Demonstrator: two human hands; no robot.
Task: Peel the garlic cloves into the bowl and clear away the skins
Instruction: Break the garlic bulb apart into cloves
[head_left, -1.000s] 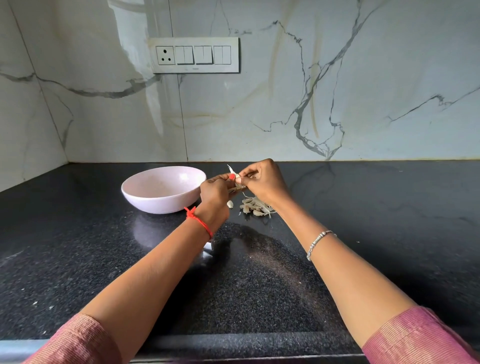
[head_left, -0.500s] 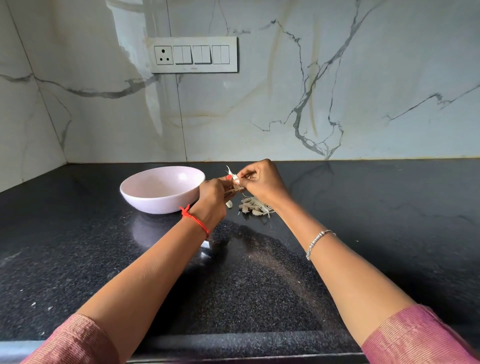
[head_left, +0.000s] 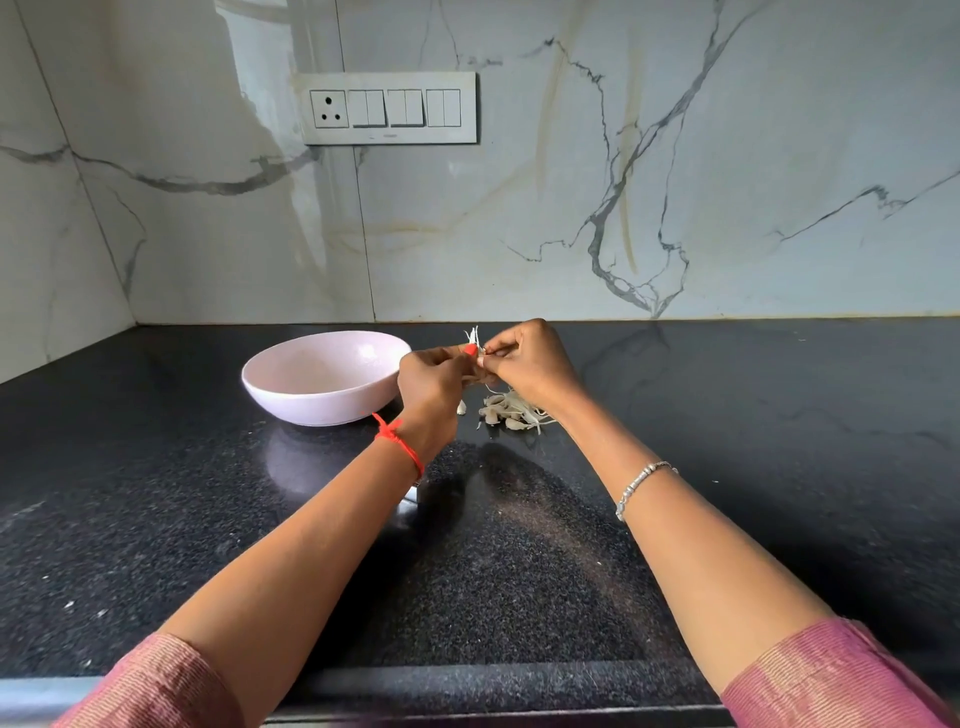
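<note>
Marble-veined wall panels with a switch plate (head_left: 389, 107) stand behind a black speckled bench (head_left: 727, 467). Toward its back edge, left of the middle, sits a pale pink bowl (head_left: 311, 402), upright.

Both hands meet in the air just right of the bowl. The left hand (head_left: 431, 384), with a red thread (head_left: 397, 439) at the wrist, and the right hand (head_left: 530, 364), with a silver bracelet (head_left: 640, 483) further down the arm, have their fingers curled and pinch one clove (head_left: 477, 378) between them. The clove is mostly hidden by the fingertips. A thin white strand of skin (head_left: 471, 335) stands up from the point where they meet, beside the left thumb's red nail.

On the bench under the right hand lies a pile (head_left: 511, 410) of cloves and stringy skins, near the bowl but apart from it. One loose clove (head_left: 461, 407) lies between the pile and the bowl, partly behind the left hand. Pink sleeves (head_left: 831, 680) show at the near edge.

Against the picture a second ago, very little differs. The hands have stayed pressed together over the same spot, with the same pinch on the clove. The skin strand stands slightly further right and a touch higher. Bowl, pile and loose clove have not moved.
</note>
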